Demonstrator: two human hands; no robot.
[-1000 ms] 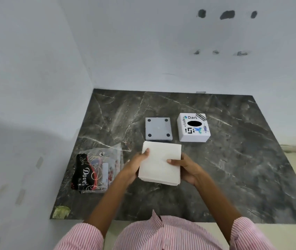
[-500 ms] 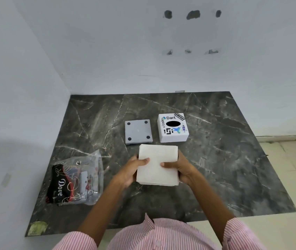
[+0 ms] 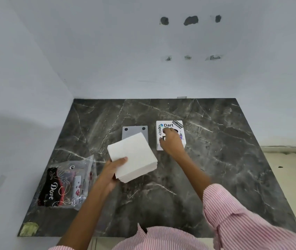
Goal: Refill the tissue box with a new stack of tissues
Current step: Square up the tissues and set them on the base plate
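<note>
The left hand carries the thick square stack of white tissues alone, thumb across the top near the lower-left corner and the other fingers hidden underneath, so the stack is clamped between them and tilts above the dark veined marble slab. The right hand lies on top of the white square tissue box with printed stickers, fingers curled at the dark oval opening; whether they grip the box or only rest on it cannot be told. The grey square base plate with black corner pads lies just left of those fingers, partly behind the stack's far corner. Judged step: taking up the box to load it from its open underside. To do this well, the right fingers should straddle the box walls instead of hooking the oval. The left hand should keep the stack squared, since one-handed hold lets loose sheets fan. A clear plastic tissue wrapper with black and red print lies beyond the left wrist, out of the way.
</note>
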